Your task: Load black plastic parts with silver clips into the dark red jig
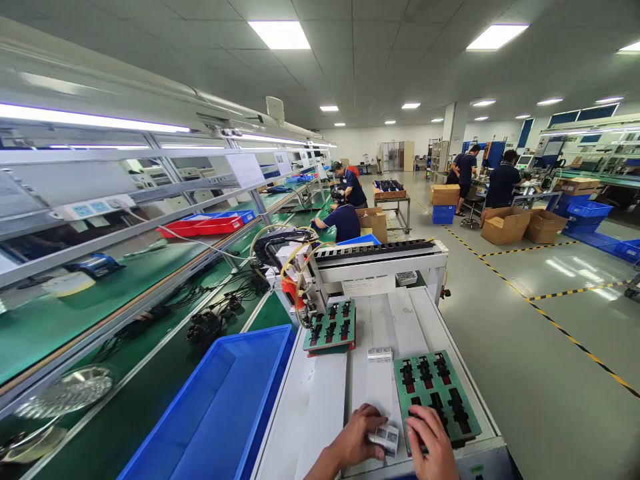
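The left hand [354, 437] is bare, as is the wrist [331, 459] behind it; the right hand [434, 448], also bare, has slender fingers [429, 419].

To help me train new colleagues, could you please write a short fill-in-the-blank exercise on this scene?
The left hand holds a small piece coloured ____.
The plate nearest the right hand is ____.
The large tray beside the machine is ____.
The floor tape is yellow and ____.
Missing words: silver; green; blue; black.
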Motion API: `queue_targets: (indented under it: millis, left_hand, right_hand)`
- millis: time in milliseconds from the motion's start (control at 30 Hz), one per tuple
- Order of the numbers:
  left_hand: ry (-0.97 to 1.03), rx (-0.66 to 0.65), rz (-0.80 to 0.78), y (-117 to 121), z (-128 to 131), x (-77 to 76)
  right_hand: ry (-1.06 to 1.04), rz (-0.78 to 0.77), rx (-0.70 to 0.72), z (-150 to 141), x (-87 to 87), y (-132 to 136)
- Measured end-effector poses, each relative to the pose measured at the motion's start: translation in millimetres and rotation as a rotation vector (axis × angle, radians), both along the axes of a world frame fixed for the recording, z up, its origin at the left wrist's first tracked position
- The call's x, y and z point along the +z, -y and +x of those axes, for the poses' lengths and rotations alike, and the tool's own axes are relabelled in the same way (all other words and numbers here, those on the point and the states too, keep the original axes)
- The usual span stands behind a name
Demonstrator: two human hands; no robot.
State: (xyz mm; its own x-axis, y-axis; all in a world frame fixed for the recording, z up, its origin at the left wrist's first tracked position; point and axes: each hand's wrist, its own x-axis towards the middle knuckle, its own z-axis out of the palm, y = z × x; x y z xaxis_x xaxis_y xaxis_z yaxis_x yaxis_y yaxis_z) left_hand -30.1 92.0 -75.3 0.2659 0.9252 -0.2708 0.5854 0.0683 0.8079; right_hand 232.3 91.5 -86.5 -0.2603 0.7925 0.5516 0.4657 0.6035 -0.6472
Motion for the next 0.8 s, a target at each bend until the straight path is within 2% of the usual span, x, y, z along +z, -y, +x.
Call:
queue_targets:
  millis: [67,133,267,367,433,633,800]
  left_hand:
    - [0.007,-0.033,0.057,12.9,-1.4,-3.4]
    - [0.016,-0.006,0.107,22.1,-2.9,-8.0]
    - [0.089,0.181,0.199,31.0,-7.1,-13.1]
    - [0.191,0.267,0.27,31.8,-10.1,-7.2]
    - [0.26,0.285,0.303,30.3,-10.8,0.7]
    - [0.365,0.402,0.33,21.6,-6.0,24.4]
    - [0.36,0.486,0.34,15.4,-1.3,34.1]
  right_hand:
    - [-0.022,-0.073,0.046,-18.4,-5.7,10.5]
    - [-0.046,-0.138,0.097,-32.5,-10.0,15.8]
    - [-0.044,-0.296,0.06,-46.2,-7.0,17.2]
    - [-0.015,-0.466,0.042,-51.7,2.4,12.8]
    - [-0.014,-0.523,0.053,-55.7,8.7,7.5]
    - [-0.09,-0.45,0.079,-64.7,24.7,-7.0]
    - [-0.131,-0.362,0.116,-68.5,31.2,-12.6]
